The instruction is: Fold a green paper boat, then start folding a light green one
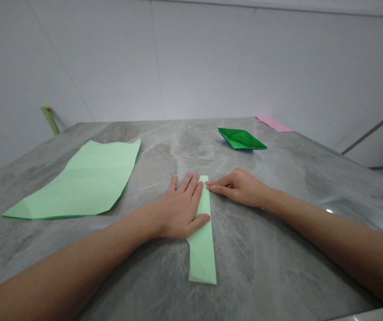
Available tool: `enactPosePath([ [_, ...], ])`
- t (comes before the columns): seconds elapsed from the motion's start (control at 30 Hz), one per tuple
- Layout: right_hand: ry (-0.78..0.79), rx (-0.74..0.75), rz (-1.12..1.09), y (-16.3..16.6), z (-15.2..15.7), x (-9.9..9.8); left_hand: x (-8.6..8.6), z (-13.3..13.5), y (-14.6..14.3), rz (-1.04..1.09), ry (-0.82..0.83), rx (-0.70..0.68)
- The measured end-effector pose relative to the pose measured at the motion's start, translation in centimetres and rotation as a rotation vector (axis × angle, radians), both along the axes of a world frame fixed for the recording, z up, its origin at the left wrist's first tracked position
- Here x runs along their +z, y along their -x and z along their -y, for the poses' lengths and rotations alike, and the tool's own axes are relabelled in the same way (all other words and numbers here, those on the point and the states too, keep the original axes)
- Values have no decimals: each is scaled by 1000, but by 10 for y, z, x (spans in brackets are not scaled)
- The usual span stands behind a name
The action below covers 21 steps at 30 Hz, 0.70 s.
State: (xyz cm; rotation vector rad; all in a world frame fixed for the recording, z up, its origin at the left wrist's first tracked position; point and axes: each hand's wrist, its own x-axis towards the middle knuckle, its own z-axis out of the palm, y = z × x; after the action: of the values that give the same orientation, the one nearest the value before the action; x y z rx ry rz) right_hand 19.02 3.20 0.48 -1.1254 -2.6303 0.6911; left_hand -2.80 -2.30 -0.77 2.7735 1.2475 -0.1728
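Observation:
A narrow folded strip of light green paper lies on the grey marble table, running from near me toward the far side. My left hand rests flat on the strip's upper left part, fingers stretched out. My right hand has its fingers pressed together, fingertips pushing on the strip's top right edge.
A large creased light green sheet lies at the left. A dark green folded paper shape sits at the far right, with a pink sheet behind it at the table's edge. A green stick leans by the white wall.

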Motion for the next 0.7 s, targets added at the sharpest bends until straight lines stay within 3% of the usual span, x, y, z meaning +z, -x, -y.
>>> enactPosePath([
  [0.53,-128,-122,52,-1,-10,-8,-2,0,2,-4,-9,-13],
  [0.7,-251,-60,133,0,-1,-6,-3,0,1,18,-4,13],
])
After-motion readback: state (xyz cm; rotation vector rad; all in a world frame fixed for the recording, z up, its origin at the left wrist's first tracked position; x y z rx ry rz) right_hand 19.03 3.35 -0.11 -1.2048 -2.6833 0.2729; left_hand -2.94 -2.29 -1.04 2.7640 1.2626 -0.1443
